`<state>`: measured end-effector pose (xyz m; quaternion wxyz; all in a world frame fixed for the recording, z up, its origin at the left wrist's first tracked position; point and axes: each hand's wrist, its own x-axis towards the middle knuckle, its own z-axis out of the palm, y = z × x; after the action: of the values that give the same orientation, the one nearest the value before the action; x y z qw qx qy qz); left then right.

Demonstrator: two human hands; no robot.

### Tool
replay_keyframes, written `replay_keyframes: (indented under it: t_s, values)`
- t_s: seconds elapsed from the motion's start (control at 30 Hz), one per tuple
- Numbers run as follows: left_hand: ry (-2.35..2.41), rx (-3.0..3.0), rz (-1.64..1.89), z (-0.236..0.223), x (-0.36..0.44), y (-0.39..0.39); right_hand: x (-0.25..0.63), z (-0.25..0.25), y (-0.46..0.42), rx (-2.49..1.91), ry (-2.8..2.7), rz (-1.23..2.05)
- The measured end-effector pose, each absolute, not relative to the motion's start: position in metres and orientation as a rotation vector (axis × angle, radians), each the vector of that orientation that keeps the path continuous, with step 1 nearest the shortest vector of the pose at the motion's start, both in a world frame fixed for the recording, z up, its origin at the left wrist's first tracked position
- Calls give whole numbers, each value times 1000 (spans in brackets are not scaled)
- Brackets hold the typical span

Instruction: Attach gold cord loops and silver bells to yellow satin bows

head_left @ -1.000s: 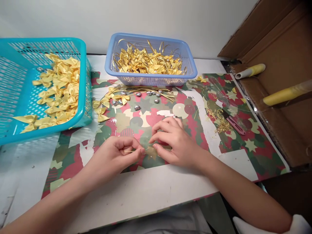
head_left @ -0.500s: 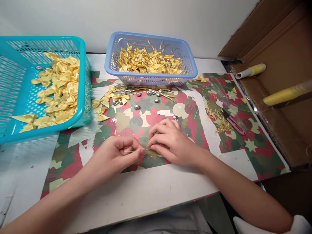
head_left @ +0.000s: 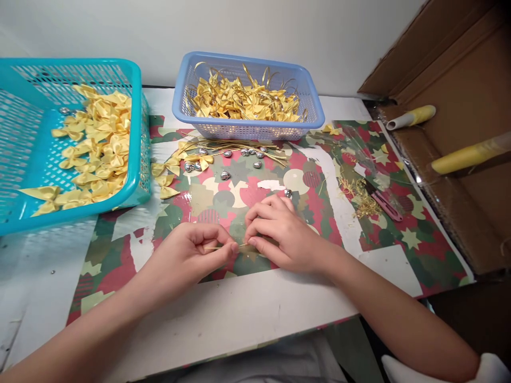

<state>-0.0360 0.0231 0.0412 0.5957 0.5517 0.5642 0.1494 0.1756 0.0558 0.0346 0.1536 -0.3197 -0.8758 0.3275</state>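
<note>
A thin gold cord (head_left: pixel 212 248) runs through the pinched thumb and forefinger of my left hand (head_left: pixel 195 250). Its short end spans the small gap between the hands. My right hand (head_left: pixel 281 231) pinches that end between thumb and fingertips, low over the patterned paper. One silver bell (head_left: pixel 288 193) lies just beyond the right knuckles. Farther back, more silver bells (head_left: pixel 225 175) are scattered near a bundle of gold cords (head_left: pixel 235 144). Several yellow ribbon bows (head_left: pixel 165 186) rest to the left of them.
A turquoise basket (head_left: pixel 138 133) of yellow bows stands at left. At the back is a blue basket (head_left: pixel 247 127) with bows and gold loops. A pink-handled cutter (head_left: pixel 385 205) lies right, beside gold trimmings (head_left: pixel 365 205). Cardboard (head_left: pixel 447 213) with yellow tubes (head_left: pixel 471 154) borders the right side.
My right hand's fingers have closed on the cord's end, where they were apart a second ago. My left hand has kept its pinch in the same place.
</note>
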Motion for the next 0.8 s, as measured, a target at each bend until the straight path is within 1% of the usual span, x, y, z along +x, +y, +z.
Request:
replay_keyframes:
  t_s: [0.8]
  values:
    - [1349, 1296, 380, 44, -34, 24, 191, 43, 60, -940, -2477, 888]
